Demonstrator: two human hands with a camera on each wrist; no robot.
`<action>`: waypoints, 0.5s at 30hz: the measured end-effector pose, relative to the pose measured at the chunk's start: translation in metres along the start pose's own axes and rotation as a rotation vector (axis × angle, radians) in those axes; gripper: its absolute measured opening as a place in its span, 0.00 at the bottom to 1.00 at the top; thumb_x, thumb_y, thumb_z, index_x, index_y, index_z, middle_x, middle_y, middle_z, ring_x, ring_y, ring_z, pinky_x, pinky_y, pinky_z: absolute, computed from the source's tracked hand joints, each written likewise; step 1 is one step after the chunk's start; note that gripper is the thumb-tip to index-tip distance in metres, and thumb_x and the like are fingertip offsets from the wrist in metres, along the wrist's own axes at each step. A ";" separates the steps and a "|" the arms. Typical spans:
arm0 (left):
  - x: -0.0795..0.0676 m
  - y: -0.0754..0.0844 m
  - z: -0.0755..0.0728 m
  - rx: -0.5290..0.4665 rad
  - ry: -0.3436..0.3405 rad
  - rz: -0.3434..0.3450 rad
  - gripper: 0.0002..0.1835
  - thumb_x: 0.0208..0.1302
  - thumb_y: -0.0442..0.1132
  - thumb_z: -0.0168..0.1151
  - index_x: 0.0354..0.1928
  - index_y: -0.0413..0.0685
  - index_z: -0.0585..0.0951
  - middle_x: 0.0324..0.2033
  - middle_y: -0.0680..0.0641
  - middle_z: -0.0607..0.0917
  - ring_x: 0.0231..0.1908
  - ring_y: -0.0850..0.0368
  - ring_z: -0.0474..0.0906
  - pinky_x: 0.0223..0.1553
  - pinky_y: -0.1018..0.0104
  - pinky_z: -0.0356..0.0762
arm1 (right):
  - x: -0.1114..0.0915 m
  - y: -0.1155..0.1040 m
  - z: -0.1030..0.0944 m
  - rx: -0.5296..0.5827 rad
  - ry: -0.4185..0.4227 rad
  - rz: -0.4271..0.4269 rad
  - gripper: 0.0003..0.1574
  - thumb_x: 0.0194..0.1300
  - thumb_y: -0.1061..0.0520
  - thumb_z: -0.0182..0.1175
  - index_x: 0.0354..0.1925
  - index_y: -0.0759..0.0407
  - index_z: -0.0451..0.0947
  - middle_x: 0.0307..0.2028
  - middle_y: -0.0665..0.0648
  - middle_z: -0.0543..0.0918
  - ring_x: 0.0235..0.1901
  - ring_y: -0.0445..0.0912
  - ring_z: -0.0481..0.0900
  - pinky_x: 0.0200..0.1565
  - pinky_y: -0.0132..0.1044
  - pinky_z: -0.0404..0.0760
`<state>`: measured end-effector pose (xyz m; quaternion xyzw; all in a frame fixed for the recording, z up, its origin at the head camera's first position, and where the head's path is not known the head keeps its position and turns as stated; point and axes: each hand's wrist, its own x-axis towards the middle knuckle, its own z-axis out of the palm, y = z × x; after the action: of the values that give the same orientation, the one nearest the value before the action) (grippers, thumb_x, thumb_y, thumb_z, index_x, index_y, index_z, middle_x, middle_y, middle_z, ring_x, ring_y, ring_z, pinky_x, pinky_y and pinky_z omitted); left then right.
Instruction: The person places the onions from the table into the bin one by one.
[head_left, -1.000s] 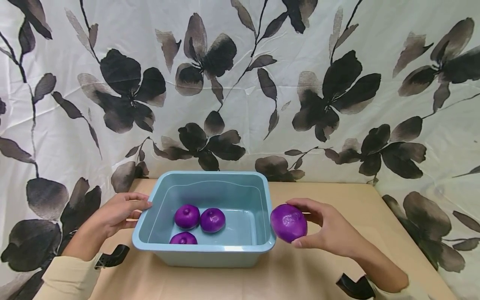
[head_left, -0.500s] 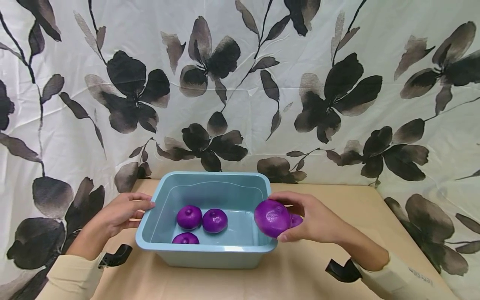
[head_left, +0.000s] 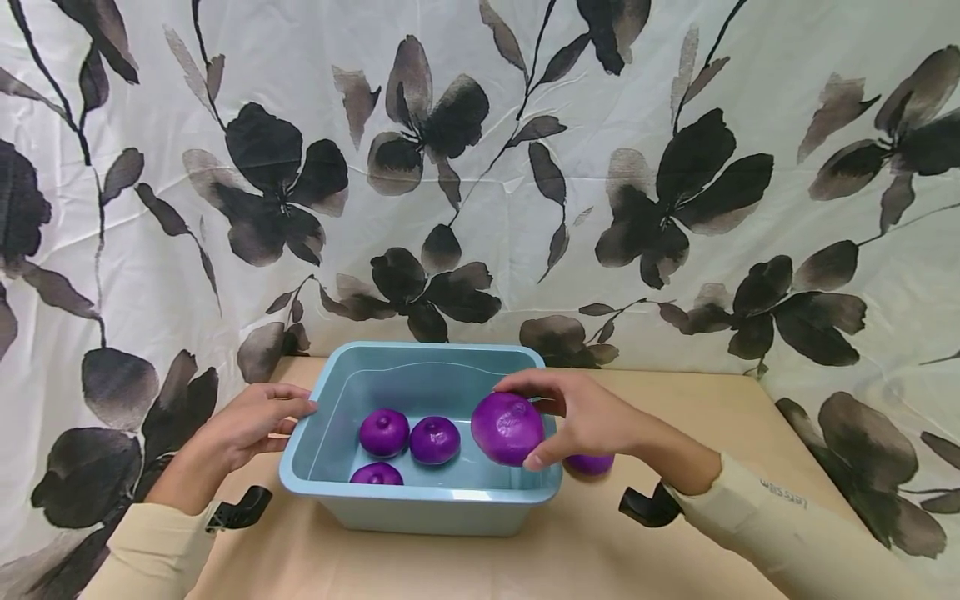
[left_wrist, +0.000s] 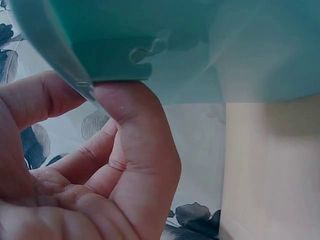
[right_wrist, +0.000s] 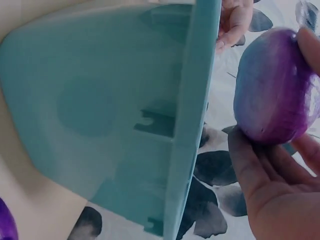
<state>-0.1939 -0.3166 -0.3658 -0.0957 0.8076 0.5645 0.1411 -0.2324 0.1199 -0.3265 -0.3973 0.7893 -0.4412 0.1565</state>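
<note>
A light blue plastic tub [head_left: 420, 495] stands on the table with three glossy, round purple fruit-like balls inside, one of them a ball [head_left: 435, 440] near the middle. My left hand [head_left: 251, 425] pinches the tub's left rim between thumb and finger, as the left wrist view shows. My right hand [head_left: 592, 421] grips a larger purple ball [head_left: 506, 429] by its sides, over the right part of the tub. In the right wrist view this held ball [right_wrist: 275, 85] appears beyond the rim, held between thumb and fingers.
Another purple ball [head_left: 590, 464] lies on the tan table [head_left: 675, 542] right of the tub, partly hidden by my right hand. A white cloth [head_left: 510, 233] with dark flowers hangs behind the table. Black mounts [head_left: 651, 505] sit at both wrists.
My right hand has carried its purple ball leftward, from outside the tub's right rim to over its inside. The ball on the table has come into view. My left hand keeps its grip.
</note>
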 end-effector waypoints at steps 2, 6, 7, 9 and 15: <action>0.000 0.000 0.000 0.004 0.006 -0.003 0.27 0.66 0.45 0.62 0.60 0.33 0.73 0.37 0.50 0.86 0.36 0.58 0.85 0.41 0.59 0.86 | 0.007 -0.002 -0.001 0.001 -0.043 0.002 0.51 0.39 0.53 0.82 0.63 0.44 0.72 0.59 0.44 0.78 0.60 0.42 0.77 0.61 0.33 0.77; 0.001 0.001 0.001 0.011 0.015 -0.004 0.26 0.67 0.45 0.62 0.59 0.33 0.74 0.37 0.50 0.86 0.37 0.57 0.85 0.41 0.58 0.86 | 0.026 -0.006 -0.005 0.041 -0.145 -0.028 0.51 0.39 0.56 0.81 0.63 0.45 0.72 0.58 0.45 0.79 0.60 0.42 0.77 0.62 0.36 0.76; 0.001 0.000 0.002 0.010 0.017 -0.006 0.26 0.67 0.44 0.62 0.59 0.33 0.74 0.37 0.50 0.86 0.37 0.57 0.85 0.41 0.58 0.86 | 0.031 -0.007 -0.006 0.052 -0.168 -0.036 0.51 0.39 0.57 0.81 0.62 0.46 0.73 0.58 0.45 0.80 0.59 0.42 0.77 0.63 0.37 0.76; 0.001 0.000 0.002 0.006 0.018 -0.008 0.26 0.67 0.44 0.62 0.59 0.33 0.74 0.37 0.50 0.86 0.37 0.57 0.85 0.41 0.58 0.86 | 0.042 -0.008 -0.008 0.068 -0.210 -0.049 0.50 0.38 0.58 0.82 0.61 0.46 0.73 0.57 0.46 0.80 0.59 0.43 0.78 0.63 0.38 0.76; 0.002 -0.001 0.005 -0.011 0.012 -0.006 0.26 0.67 0.44 0.62 0.60 0.32 0.73 0.38 0.50 0.86 0.37 0.58 0.84 0.40 0.59 0.86 | 0.074 -0.006 -0.009 0.052 -0.297 -0.058 0.49 0.36 0.59 0.82 0.59 0.45 0.75 0.56 0.47 0.81 0.58 0.43 0.78 0.63 0.41 0.76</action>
<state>-0.1953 -0.3124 -0.3686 -0.1025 0.8052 0.5678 0.1373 -0.2816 0.0670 -0.3088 -0.4768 0.7340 -0.4021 0.2688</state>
